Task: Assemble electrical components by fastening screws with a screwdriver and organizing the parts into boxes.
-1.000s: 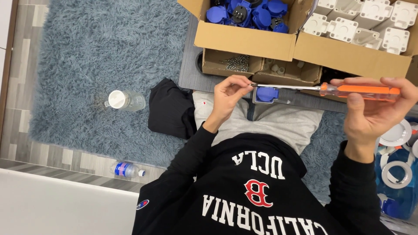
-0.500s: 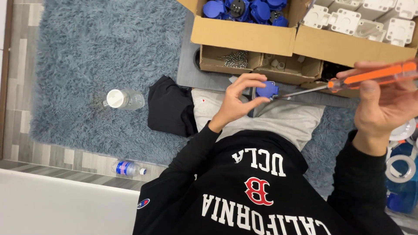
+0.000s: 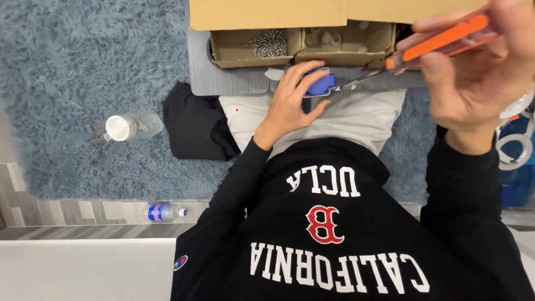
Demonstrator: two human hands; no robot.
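Observation:
My left hand point(image 3: 292, 100) grips a small blue plastic part point(image 3: 320, 83) over my lap, just in front of a grey mat point(image 3: 228, 78). My right hand point(image 3: 479, 72) holds an orange-handled screwdriver point(image 3: 440, 42) near the camera. Its metal shaft point(image 3: 356, 81) slants down to the left, with the tip at the blue part. I sit on a shaggy blue-grey rug point(image 3: 83, 67) in a black sweatshirt.
A cardboard box point(image 3: 278, 14) stands at the top; a low tray point(image 3: 245, 47) holds screws, another point(image 3: 345, 44) holds small white pieces. A capped clear bottle point(image 3: 131, 125) lies on the rug, a smaller one point(image 3: 161, 212) on the floor. White tape rolls point(image 3: 515, 147) lie far right.
My left hand has closed on the blue part and drawn it toward my lap. My right hand has tilted the screwdriver, bringing its tip to the part. The view has dropped closer.

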